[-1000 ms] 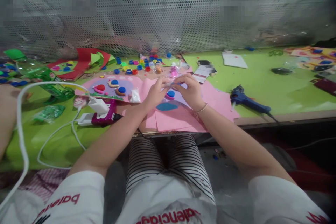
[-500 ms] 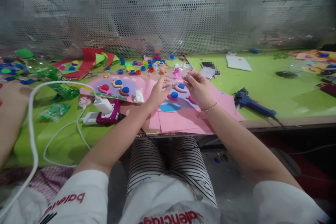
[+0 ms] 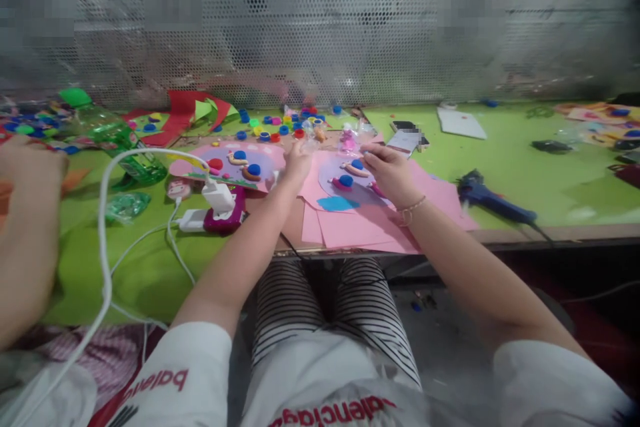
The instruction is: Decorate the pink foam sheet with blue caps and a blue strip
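Just nearer than the fingers of the right hand (image 3: 391, 172) lies the pink card (image 3: 367, 235), likely light and bendy, best taken by its bare edge. Below those fingertips sit blue-shelled snails (image 3: 345, 181) that look like soft clay, probably easily dented: a gentle pinch low on both sides suits them. The right fingers look pinched together; whether they grasp something tiny, I cannot tell. The left hand (image 3: 299, 163) reaches beside clear plastic wrap (image 3: 311, 143); its grip is hidden. Beyond both sets of fingers stands a pink figure (image 3: 349, 139).
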Demonstrator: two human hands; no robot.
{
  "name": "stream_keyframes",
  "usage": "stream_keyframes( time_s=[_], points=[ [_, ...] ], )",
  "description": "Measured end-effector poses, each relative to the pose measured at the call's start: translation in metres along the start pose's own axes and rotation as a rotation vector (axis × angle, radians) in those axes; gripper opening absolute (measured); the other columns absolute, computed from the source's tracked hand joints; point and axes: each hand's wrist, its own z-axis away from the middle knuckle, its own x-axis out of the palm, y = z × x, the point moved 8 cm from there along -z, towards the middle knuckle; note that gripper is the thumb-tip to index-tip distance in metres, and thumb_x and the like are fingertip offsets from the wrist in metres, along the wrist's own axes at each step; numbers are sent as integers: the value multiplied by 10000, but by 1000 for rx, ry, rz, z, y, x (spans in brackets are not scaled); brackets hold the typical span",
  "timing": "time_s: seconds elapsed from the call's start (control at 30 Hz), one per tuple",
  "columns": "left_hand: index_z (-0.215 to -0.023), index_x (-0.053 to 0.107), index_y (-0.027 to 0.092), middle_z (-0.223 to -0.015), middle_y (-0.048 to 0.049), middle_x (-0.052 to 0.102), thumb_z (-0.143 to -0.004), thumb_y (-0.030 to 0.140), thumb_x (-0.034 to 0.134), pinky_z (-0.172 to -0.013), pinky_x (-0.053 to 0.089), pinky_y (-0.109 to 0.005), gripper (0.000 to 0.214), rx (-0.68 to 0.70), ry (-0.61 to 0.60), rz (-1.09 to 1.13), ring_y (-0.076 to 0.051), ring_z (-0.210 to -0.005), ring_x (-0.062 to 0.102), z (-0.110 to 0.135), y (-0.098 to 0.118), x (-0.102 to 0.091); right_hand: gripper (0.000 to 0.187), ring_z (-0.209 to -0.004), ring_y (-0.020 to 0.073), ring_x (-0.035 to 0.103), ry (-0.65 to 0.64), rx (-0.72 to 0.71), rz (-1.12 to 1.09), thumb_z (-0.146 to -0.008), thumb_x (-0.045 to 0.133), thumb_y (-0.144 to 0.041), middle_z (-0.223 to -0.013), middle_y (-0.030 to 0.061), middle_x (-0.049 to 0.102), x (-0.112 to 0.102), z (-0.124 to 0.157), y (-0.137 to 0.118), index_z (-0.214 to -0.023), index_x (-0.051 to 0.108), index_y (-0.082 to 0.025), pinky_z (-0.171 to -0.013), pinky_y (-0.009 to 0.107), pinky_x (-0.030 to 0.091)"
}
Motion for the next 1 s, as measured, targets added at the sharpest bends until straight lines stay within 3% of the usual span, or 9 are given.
stream_keyframes(
  time_s=[0.1, 0.17, 0.3, 0.47, 0.63, 0.77, 0.83, 0.9, 1.0],
  points=[
    [-1252, 545, 214, -1274, -95, 545, -678, 58, 610, -1005, 446, -386, 598, -115, 102, -84, -272, -1213, 534, 5, -5, -6, 160, -643, 133, 617, -15, 8, 37, -649, 755, -292, -630, -23, 610, 3, 3, -3, -733, 665, -190, -702, 328, 561],
    [-1312, 498, 194, -1304, -109, 535, -682, 29, 576, -1038, 418, -409, 656, -114, 38, -119, -271, -1249, 511, 8, -1, 1, 156, -658, 154, 636, -40, -24, 141, -639, 765, -294, -622, -13, 635, 4, 5, -10, -700, 668, -190, -697, 337, 559],
    [-1253, 531, 176, -1263, -114, 568, -726, 11, 518, -1090, 364, -429, 552, 51, -130, -338, -267, -1269, 493, 12, 15, 15, 134, -660, 192, 649, -162, -144, 454, -670, 754, -335, -696, 22, 707, 6, 21, -25, -707, 716, -211, -643, 347, 546],
    [-1113, 575, 149, -1284, -176, 485, -719, 54, 611, -1125, 288, -483, 407, 119, -119, -546, -338, -1301, 422, 18, 21, 14, 118, -803, 215, 675, -315, -329, 711, -774, 645, -222, -883, 52, 738, 8, 62, -31, -817, 752, -248, -740, 378, 556],
    [-1245, 478, 140, -1328, -194, 394, -726, 226, 726, -1112, 276, -514, 582, 299, -188, -766, -375, -1333, 344, 42, 39, 33, 159, -942, 232, 644, -385, -504, 808, -817, 573, -170, -965, 93, 676, 14, 88, -30, -868, 716, -218, -861, 439, 544],
    [-1371, 382, 166, -1410, -187, 365, -745, 389, 731, -1123, 258, -498, 751, 523, -398, -814, -352, -1363, 316, 67, 56, 57, 148, -945, 238, 632, -368, -528, 863, -840, 548, -154, -970, 111, 653, 13, 91, -31, -905, 677, -185, -847, 435, 544],
    [-1420, 327, 148, -1465, -210, 327, -786, 413, 688, -1138, 200, -530, 776, 572, -483, -861, -360, -1398, 264, 75, 57, 62, 175, -950, 247, 628, -351, -514, 903, -856, 522, -144, -972, 122, 660, 12, 91, -32, -962, 660, -165, -831, 432, 541],
    [-1448, 288, 127, -1498, -231, 295, -866, 382, 586, -1135, 149, -579, 702, 542, -495, -933, -369, -1421, 221, 76, 53, 61, 249, -990, 260, 616, -386, -535, 966, -873, 486, -131, -996, 133, 666, 17, 95, -33, -1069, 640, -148, -863, 451, 519],
    [-1464, 277, 127, -1522, -223, 283, -927, 313, 458, -1135, 120, -596, 597, 430, -398, -1021, -362, -1435, 201, 75, 45, 51, 377, -1051, 272, 595, -526, -610, 1100, -877, 454, -102, -1177, 153, 640, 35, 103, -30, -1224, 595, -145, -941, 492, 459]
  ],
)
